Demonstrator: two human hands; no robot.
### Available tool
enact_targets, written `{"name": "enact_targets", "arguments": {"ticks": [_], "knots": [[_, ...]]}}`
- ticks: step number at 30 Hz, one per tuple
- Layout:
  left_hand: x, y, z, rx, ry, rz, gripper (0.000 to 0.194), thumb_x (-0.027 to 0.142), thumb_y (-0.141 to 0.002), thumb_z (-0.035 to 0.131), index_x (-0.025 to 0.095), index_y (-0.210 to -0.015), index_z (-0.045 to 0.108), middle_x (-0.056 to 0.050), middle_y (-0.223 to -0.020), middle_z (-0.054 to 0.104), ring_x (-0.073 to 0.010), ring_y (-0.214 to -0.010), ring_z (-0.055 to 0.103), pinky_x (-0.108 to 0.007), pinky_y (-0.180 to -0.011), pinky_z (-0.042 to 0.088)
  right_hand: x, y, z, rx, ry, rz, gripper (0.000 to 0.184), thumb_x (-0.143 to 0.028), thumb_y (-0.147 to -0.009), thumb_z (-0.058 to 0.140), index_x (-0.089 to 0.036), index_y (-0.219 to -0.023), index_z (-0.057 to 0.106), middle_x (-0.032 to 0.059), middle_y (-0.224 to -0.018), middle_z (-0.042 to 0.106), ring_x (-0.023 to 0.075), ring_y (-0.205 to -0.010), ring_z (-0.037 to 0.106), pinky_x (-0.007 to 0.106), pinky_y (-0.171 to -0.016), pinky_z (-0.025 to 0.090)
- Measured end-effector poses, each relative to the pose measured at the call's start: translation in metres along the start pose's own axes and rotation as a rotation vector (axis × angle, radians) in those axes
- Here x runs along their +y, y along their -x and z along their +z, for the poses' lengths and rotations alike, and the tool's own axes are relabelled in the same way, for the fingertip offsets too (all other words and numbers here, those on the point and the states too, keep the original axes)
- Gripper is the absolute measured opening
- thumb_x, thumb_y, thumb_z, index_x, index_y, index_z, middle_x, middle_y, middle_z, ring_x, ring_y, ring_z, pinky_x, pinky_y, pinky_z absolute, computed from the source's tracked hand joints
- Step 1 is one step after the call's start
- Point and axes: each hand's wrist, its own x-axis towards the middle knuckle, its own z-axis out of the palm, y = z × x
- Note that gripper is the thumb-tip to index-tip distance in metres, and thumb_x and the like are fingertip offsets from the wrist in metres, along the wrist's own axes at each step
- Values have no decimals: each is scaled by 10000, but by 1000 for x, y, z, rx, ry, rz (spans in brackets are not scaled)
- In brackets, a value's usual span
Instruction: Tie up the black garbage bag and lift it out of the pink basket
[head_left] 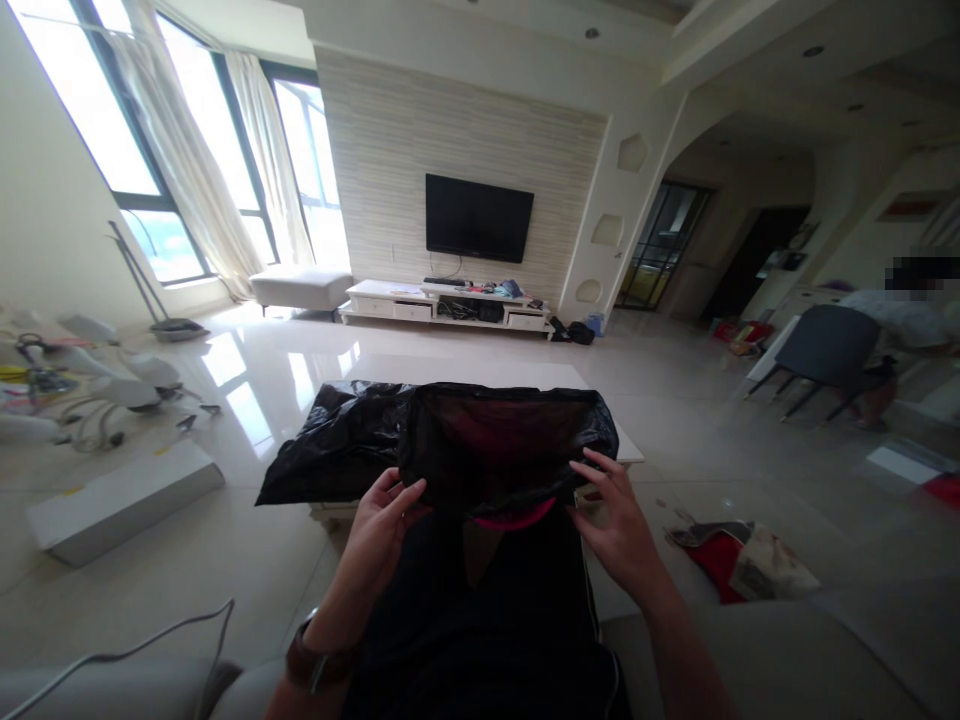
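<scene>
A black plastic bag [450,440] is held up in front of me, with something red or pink [517,518] showing through it and at its lower edge. My left hand [382,530] pinches the bag's lower left edge, fingers closed on the plastic. My right hand [611,515] touches the bag's right side with its fingers spread and slightly curled. A watch sits on my left wrist [319,660]. Dark clothing [487,620] covers my lap below the bag.
A white low table [600,400] stands behind the bag. Red and white cloth [739,565] lies on the floor to the right. A white box [124,500] and clutter lie to the left. A TV [478,217] hangs above a white console. A seated person [892,330] is at far right.
</scene>
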Motion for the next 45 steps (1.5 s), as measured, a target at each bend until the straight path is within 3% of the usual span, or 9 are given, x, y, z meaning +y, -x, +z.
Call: {"name": "enact_targets", "arguments": {"ticks": [3, 7, 12, 15, 22, 27, 33, 38, 45], "knots": [[0, 0, -2, -21, 34, -13, 476, 288, -652, 978, 183, -960, 630, 6, -870, 747, -143, -716, 726, -242, -619, 652, 5, 1, 6, -23, 59, -40, 311, -183, -926, 631, -291, -1197, 741, 69, -1193, 744, 251, -1113, 723, 386, -953, 596], [1, -1, -3, 34, 74, 15, 448, 211, -663, 961, 194, -948, 616, 36, -816, 715, -116, -629, 707, -210, -574, 639, 3, 1, 0, 21, 92, 8, 156, -243, -956, 620, -231, -959, 775, 38, -885, 779, 197, -764, 728, 290, -709, 542], [7, -1, 4, 153, 183, -22, 346, 60, -759, 843, 203, -935, 582, 56, -740, 668, -91, -570, 700, -140, -543, 594, -9, 1, -9, 32, 139, 64, 387, -381, -975, 604, -191, -641, 653, -6, -564, 605, 134, -530, 572, 262, -554, 391], [8, -1, 5, 149, 215, -44, 291, 45, -804, 791, 199, -931, 580, 45, -746, 676, -94, -595, 712, -151, -577, 608, -11, 2, -8, 9, 121, 133, 545, -445, -1006, 525, -191, -524, 516, -20, -471, 465, 112, -468, 464, 278, -509, 309], [-4, 2, -4, -57, -3, -129, 355, 265, -719, 936, 168, -921, 660, -31, -826, 748, -160, -689, 740, -242, -622, 641, -14, 2, -5, -33, 72, 214, 593, -514, -1011, 486, -195, -513, 451, -19, -467, 417, 111, -474, 423, 298, -523, 279], [-15, 15, 7, -204, -213, -211, 370, 439, -727, 921, 143, -827, 722, -69, -730, 744, -185, -632, 719, -264, -580, 604, -15, 3, -7, -60, 63, 177, 570, -506, -1002, 506, -203, -536, 381, -32, -513, 357, 104, -507, 386, 290, -535, 279], [-15, 24, 20, -272, -432, 59, 276, 427, -759, 868, 162, -778, 793, -74, -678, 747, -196, -600, 699, -280, -580, 570, -17, 3, -8, -70, 63, 154, 577, -497, -1008, 508, -204, -527, 383, -32, -499, 379, 104, -494, 393, 289, -530, 280], [-16, 26, 17, -304, -714, 331, 156, 342, -865, 767, 214, -944, 811, -29, -717, 740, -180, -603, 698, -260, -581, 532, -17, 4, -8, -73, 48, 152, 572, -486, -1017, 505, -204, -530, 406, -28, -486, 410, 109, -485, 420, 292, -527, 286], [-18, 26, 15, -310, -868, 396, 204, 348, -963, 653, 241, -1130, 702, 37, -721, 670, -138, -567, 676, -233, -577, 477, -14, 6, -7, -79, 68, 132, 553, -471, -1017, 511, -207, -560, 347, -39, -526, 344, 102, -512, 383, 295, -545, 277]]}}
